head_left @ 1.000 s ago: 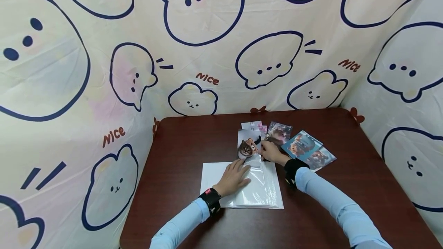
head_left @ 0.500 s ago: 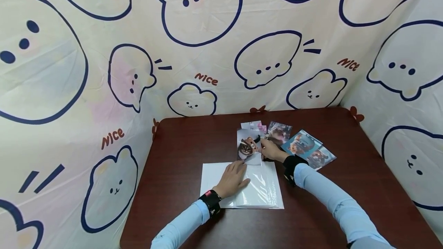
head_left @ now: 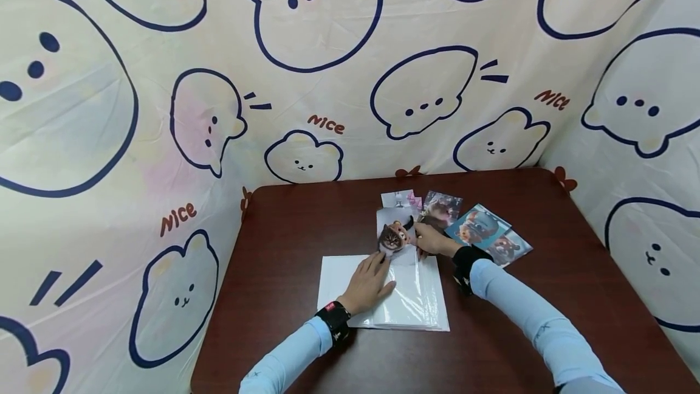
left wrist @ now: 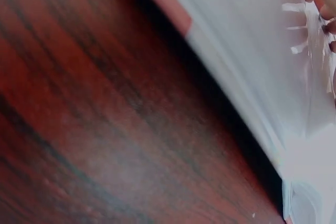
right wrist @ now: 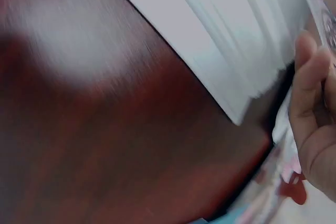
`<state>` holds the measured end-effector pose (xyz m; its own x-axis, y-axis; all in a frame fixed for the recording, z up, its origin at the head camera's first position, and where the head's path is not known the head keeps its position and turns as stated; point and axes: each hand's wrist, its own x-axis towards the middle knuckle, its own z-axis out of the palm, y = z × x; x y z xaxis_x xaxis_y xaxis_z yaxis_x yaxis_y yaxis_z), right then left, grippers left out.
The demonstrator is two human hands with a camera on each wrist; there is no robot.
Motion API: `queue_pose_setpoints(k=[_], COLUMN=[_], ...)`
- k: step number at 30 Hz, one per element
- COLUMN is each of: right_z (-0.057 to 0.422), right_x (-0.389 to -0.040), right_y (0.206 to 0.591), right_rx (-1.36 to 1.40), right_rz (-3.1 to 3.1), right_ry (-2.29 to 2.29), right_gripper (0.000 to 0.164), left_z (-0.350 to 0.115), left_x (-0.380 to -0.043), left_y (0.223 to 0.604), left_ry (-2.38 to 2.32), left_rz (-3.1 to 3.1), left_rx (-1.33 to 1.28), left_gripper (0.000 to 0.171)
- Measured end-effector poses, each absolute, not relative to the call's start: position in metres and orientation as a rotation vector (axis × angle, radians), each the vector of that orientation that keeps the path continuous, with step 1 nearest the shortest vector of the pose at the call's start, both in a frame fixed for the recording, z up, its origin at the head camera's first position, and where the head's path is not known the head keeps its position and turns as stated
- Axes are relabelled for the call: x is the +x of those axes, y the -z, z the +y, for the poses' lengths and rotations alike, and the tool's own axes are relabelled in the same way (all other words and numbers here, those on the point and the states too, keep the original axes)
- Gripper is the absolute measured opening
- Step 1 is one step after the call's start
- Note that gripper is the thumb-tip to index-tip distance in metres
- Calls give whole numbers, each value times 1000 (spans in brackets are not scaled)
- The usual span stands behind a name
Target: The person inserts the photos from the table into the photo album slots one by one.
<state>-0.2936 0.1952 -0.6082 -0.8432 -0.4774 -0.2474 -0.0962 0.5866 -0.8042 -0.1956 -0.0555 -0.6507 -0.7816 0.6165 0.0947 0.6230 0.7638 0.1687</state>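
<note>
A picture card with a cat on it [head_left: 389,237] stands out past the far edge of a white album with glossy clear sleeves [head_left: 411,306]. Its lower end overlaps the top sleeve. My right hand [head_left: 434,240] pinches the card at its right side; the right wrist view shows this hand's thumb and finger [right wrist: 308,77] at the card's edge. With fingers extended, my left hand [head_left: 365,284] rests on the album, fingertips right at the card's lower left. In the left wrist view the album's pages [left wrist: 252,51] rise at a slant beside the table.
Behind the cat card lies a pale pink-and-white card [head_left: 398,199], and next to it a dark pinkish picture card [head_left: 444,207]. A blue picture card [head_left: 478,225] partly covers another card [head_left: 510,249] at right. Patterned cloth [head_left: 306,96] hangs behind the brown table [head_left: 295,217].
The cat card has come slightly nearer to me over the album, guided by my right hand. My left hand's fingers shifted a little at first, then stayed on the album.
</note>
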Motion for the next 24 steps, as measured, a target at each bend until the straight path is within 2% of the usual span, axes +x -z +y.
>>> queue_pose_setpoints(k=[5, 9, 12, 20, 24], right_z=[190, 187, 187, 187, 189], right_x=[-298, -301, -304, -304, -303], right_y=[598, 598, 603, 599, 603], right_rx=[-549, -379, -250, -373, -384], right_rz=[2314, 2208, 2190, 2248, 2247], right_ry=[1059, 1255, 1433, 1491, 1437], right_gripper=[67, 91, 96, 71, 66], left_z=[-53, -51, -49, -51, -55], left_x=[-195, -190, -183, -163, -158], left_y=[650, 648, 647, 642, 640], left_ry=[300, 268, 182, 42, 33], left_rz=[-2914, -2926, -2924, -2888, -2834], left_rx=[-1023, -1060, -1133, -1390, -1438], left_gripper=[61, 61, 65, 81, 83])
